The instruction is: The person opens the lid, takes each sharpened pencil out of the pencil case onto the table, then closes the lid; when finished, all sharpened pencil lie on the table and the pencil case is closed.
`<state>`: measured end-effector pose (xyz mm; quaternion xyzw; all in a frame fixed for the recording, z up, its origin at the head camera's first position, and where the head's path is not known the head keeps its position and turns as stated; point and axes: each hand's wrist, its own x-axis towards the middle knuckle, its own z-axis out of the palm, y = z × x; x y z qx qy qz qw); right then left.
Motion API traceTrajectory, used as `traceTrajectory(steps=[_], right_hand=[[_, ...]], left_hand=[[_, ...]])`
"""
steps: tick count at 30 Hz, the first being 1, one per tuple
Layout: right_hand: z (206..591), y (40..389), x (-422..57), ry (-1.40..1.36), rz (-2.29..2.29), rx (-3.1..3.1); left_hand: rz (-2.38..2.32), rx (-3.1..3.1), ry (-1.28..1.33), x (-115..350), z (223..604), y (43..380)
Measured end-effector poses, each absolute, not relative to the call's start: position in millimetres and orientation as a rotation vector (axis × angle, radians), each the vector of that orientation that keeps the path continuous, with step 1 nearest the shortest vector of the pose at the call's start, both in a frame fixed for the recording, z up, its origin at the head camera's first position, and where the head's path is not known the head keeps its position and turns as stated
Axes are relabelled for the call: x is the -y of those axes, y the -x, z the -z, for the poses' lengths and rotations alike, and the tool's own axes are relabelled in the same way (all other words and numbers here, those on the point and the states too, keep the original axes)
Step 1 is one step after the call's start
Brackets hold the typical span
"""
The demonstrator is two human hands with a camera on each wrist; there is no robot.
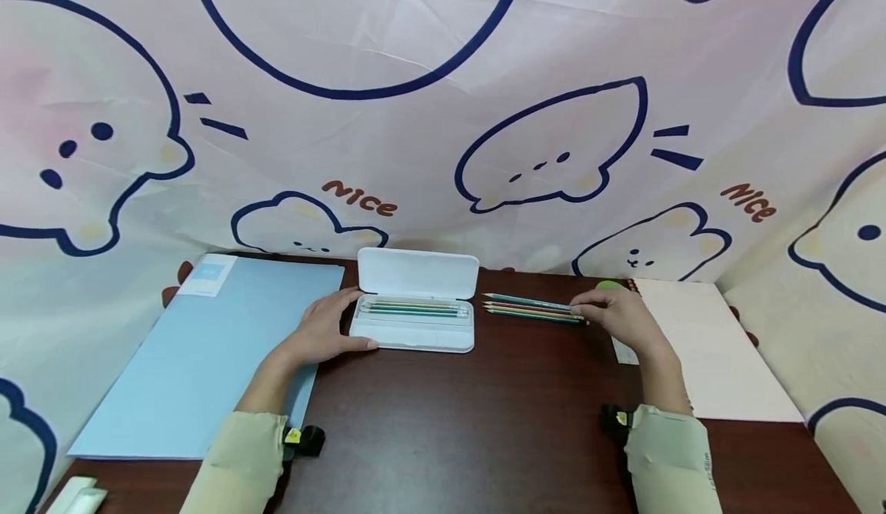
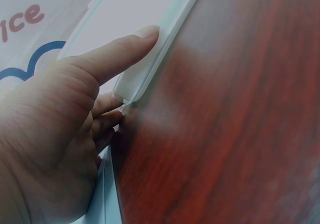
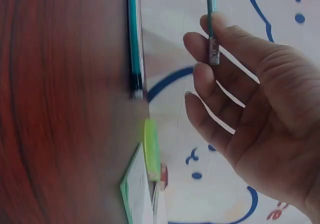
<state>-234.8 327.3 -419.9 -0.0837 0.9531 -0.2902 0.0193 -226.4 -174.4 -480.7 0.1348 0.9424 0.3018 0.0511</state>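
Observation:
A white pencil case (image 1: pixel 415 337) lies with its lid (image 1: pixel 418 272) up, several pencils (image 1: pixel 415 310) in its tray. My left hand (image 1: pixel 321 329) holds the case's left end; in the left wrist view the thumb (image 2: pixel 125 53) lies over its front edge and the other fingers are partly hidden. To the right of the case, my right hand (image 1: pixel 616 314) pinches a blue-green pencil (image 3: pixel 212 13) near its blunt end between thumb and fingertips. In the right wrist view it is raised off the table. Several other pencils (image 1: pixel 529 313) lie together on the table below it.
A light blue folder (image 1: pixel 235 352) covers the table's left side. At the right lie a white spiral pad (image 1: pixel 713 352) and a small green item (image 1: pixel 609 284). Pale green-white objects (image 1: pixel 79 495) are in the near left corner. A printed cloth (image 1: pixel 422 145) hangs behind the table (image 1: pixel 471 422).

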Motion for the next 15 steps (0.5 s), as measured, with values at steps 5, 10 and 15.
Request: traceTrajectory(steps=[5, 10, 15], right_hand=[[421, 234, -337, 0.194, 0.892, -2.899], [428, 236, -341, 0.179, 0.876, -2.878], [436, 239, -344, 0.169, 0.851, -2.867]], left_hand=[[-0.926, -2.868, -0.415, 175, 481, 226], [-0.927, -2.865, -0.416, 174, 481, 226], [-0.923, -2.864, -0.415, 174, 480, 226]])
